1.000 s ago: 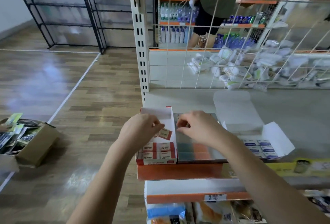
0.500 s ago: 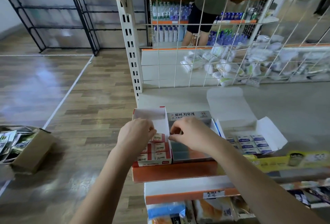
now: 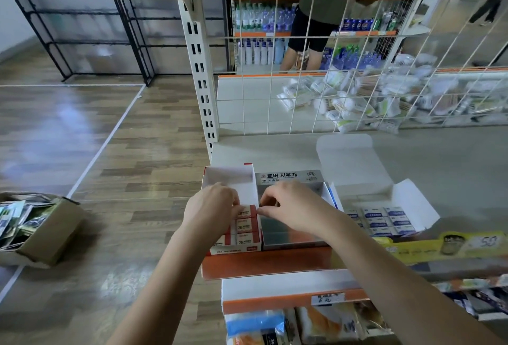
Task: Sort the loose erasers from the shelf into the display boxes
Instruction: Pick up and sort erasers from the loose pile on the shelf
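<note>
While both hands worked at the red-trimmed display box (image 3: 230,179) on the shelf (image 3: 275,149), left hand (image 3: 210,211) & right hand (image 3: 291,208) pinched one eraser (image 3: 246,211) atop the stacked rows, seating step apparently underway; next: press flush, release, fetch another.

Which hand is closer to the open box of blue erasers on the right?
Right. The right hand is over the silver box beside the blue eraser box; the left hand is farther off, at the red eraser box.
</note>
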